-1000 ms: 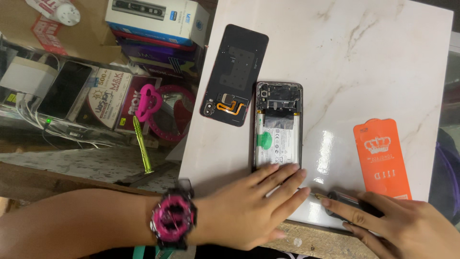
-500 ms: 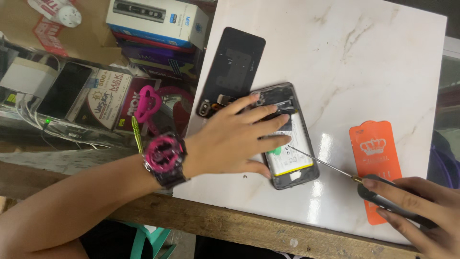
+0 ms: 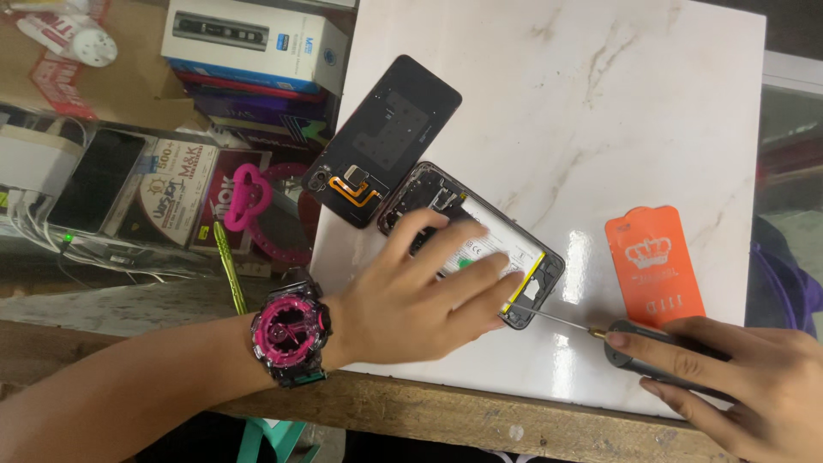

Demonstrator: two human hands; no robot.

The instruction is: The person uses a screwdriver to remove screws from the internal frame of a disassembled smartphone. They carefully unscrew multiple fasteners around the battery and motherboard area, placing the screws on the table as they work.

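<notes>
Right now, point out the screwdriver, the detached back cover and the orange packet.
screwdriver (image 3: 660,358), head view, on its dark handle in the right hand.
detached back cover (image 3: 386,137), head view, middle of its black inner face.
orange packet (image 3: 653,267), head view, centre of its front.

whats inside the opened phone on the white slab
Inside the opened phone: a white battery and dark parts near its top end. The left hand covers the middle; the screwdriver tip touches its lower corner.
</notes>
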